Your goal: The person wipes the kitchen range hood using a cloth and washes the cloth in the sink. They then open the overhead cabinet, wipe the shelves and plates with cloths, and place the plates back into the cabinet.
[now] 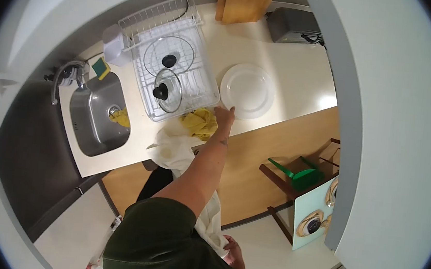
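Note:
My left hand [225, 115] reaches across to the near-left edge of a round white plate [249, 90] lying on the counter. Its thumb rests on the rim, and the other fingers are bent at the edge. Lower down, my right hand [234, 251] is closed on a white cloth [211, 218], partly hidden by my body. Beside my left hand lies a crumpled yellow cloth [199, 123], with more white fabric [172, 146] next to it. A dish rack [200, 76] left of the plate holds two glass lids [161, 91] with black knobs.
On the left is a steel sink [92, 122] with a yellow cloth [120, 117] inside, a faucet [55, 85] and a sponge [100, 68]. Wooden boards [246, 2] and a grey appliance [293, 25] stand at the back. A green object [304, 178] lies on a chair at right.

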`<state>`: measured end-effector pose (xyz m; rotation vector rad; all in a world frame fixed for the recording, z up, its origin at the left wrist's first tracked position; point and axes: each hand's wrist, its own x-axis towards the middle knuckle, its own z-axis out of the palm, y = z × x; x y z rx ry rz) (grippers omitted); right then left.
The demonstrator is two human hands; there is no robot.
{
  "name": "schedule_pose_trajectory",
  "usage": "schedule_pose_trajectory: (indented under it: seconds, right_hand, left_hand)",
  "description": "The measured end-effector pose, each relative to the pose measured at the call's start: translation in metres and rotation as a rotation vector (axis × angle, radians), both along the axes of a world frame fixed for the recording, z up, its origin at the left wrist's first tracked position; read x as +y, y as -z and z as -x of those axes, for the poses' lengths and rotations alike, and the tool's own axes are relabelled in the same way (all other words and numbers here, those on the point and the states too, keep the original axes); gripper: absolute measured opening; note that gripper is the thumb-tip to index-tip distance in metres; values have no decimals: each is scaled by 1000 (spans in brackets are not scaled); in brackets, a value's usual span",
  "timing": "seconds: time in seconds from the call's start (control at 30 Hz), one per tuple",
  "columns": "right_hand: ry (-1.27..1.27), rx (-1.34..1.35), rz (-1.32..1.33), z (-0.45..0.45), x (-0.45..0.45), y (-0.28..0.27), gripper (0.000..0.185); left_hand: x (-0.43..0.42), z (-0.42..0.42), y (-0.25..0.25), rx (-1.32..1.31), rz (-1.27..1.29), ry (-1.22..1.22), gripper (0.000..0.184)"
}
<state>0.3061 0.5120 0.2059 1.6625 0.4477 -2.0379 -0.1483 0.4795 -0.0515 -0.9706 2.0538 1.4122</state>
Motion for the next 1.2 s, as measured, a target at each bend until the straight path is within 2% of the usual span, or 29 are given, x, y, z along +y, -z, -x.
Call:
schedule_pose_trajectory:
  seconds: [0.07, 0.17, 0.4, 0.47, 0.5, 0.57, 0.63, 0.7, 0.77, 0.87, 0.9, 0.93, 1.0, 1.07, 1.1, 1.17, 1.2]
  right_hand:
    - [-7, -21, -23, 3, 0, -2, 50]
    - [-19, -18, -73, -7, 0, -3, 51]
    - [-141, -33, -117, -2, 1, 3, 52]
    - [-197, -21, -146, -4, 2, 2, 51]
    - [-203, 48, -189, 8, 4, 0, 50]
    - [-164, 206, -257, 30, 3, -11, 48]
    - [-293, 315, -335, 71, 6, -34, 46]
    - [-353, 434, -399, 104, 9, -51, 46]
    - [-388, 580, -365, 138, 13, -81, 48]
    - [-406, 846, -298, 203, -2, -163, 48]
    - [-426, 933, -330, 219, -6, -185, 50]
    - [-441, 1015, -358, 230, -13, -205, 52]
    - [-133, 1232, -416, 263, -40, -246, 51]
    - [-2, 1298, -499, 294, -80, -295, 42]
    - [-291, 1448, -927, 306, -99, -286, 39]
    - [-848, 1955, -1260, 329, -147, -298, 50]
    - [-987, 2093, -1513, 338, -162, -306, 53]
  left_hand:
    - [8, 12, -41, -29, 260, -36, 67]
    - [13, 16, -46, -47, 325, -5, 67]
    - [19, 17, -39, -60, 324, -89, 49]
    - [14, 5, -40, 67, 297, -117, 41]
    - [12, 1, -46, 71, 303, -123, 41]
    - [1, -9, -75, 152, 120, -68, 36]
    - [-11, -20, -102, 269, 51, -29, 36]
    - [-31, -31, -138, 392, -15, 11, 36]
    - [-63, -46, -190, 795, -37, -7, 33]
    - [-134, -67, -282, 711, -102, 91, 30]
    - [-154, -74, -336, 718, -100, 93, 34]
    - [-174, -86, -368, 703, -85, 97, 33]
    - [-201, -94, -422, 728, -61, 102, 33]
    - [-221, -110, -470, 684, -76, 71, 35]
    - [-228, -112, -484, 719, -61, 71, 35]
    - [-241, -125, -507, 1049, -89, 84, 39]
    - [-253, -131, -523, 1037, -55, 123, 45]
